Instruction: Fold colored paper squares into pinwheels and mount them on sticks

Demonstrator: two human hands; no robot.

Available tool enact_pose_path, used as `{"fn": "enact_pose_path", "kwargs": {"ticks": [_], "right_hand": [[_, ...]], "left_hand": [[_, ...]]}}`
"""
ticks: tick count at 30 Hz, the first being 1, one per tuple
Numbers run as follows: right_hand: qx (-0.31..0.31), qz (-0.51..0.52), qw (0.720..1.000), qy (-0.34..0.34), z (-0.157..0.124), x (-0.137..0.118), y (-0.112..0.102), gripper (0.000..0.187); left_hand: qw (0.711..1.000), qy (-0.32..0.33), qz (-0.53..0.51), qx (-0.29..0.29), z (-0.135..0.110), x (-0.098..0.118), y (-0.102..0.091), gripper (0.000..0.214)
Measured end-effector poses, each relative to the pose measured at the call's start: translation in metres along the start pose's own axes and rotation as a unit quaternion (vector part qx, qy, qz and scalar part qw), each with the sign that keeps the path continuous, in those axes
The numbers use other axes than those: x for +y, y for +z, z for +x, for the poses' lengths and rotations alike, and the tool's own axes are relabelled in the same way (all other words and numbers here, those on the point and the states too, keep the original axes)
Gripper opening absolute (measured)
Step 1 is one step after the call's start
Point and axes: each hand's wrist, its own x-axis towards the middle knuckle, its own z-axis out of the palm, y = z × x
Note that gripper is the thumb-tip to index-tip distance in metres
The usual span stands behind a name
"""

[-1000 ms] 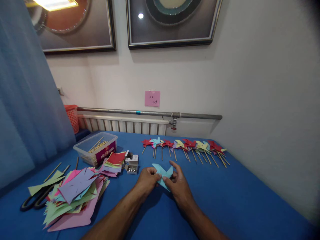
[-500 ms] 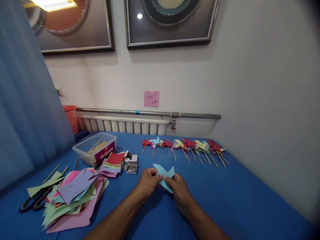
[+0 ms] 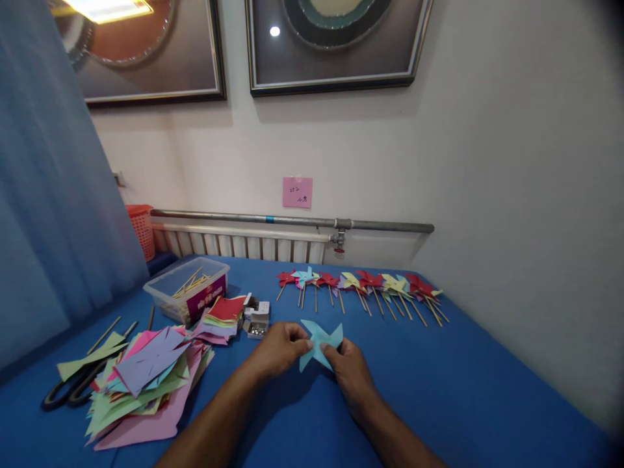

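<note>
A light blue paper pinwheel [image 3: 319,341] is held just above the blue table [image 3: 439,390], between both hands. My left hand [image 3: 277,349] pinches its left side, fingers curled. My right hand [image 3: 350,372] grips its lower right part, fingers closed on the paper. A row of several finished pinwheels on wooden sticks [image 3: 363,286] lies beyond the hands, near the wall.
To the left lie a heap of cut coloured paper [image 3: 146,383], a stack of paper squares [image 3: 221,316], black scissors [image 3: 65,390], loose sticks, a clear tub of sticks [image 3: 188,292] and a small box of pins [image 3: 257,322]. A radiator and pipe run along the wall; a blue curtain hangs left.
The blue pinwheel has turned and opened out flatter between my hands. Both hands have shifted slightly on it, the left hand moving a little left.
</note>
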Motion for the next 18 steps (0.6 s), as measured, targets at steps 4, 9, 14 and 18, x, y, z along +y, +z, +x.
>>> {"fn": "enact_pose_path", "kwargs": {"ticks": [4,9,14,18], "right_hand": [[0.02,0.029,0.999,0.019,0.0,-0.004,0.0,0.032],[0.006,0.05,0.998,0.027,-0.004,-0.011,0.002,0.027],[0.002,0.017,1.0,0.017,-0.003,-0.004,0.001,0.033],[-0.002,-0.006,1.0,-0.001,0.0,0.004,-0.002,0.037]], "left_hand": [[0.933,0.008,0.324,0.157,-0.002,0.003,-0.05,0.014],[0.882,-0.057,0.448,0.132,0.002,-0.006,-0.062,0.023],[0.863,-0.09,0.487,0.102,0.004,-0.006,-0.056,0.028],[0.844,-0.114,0.518,0.075,0.004,-0.006,-0.062,0.03]]}}
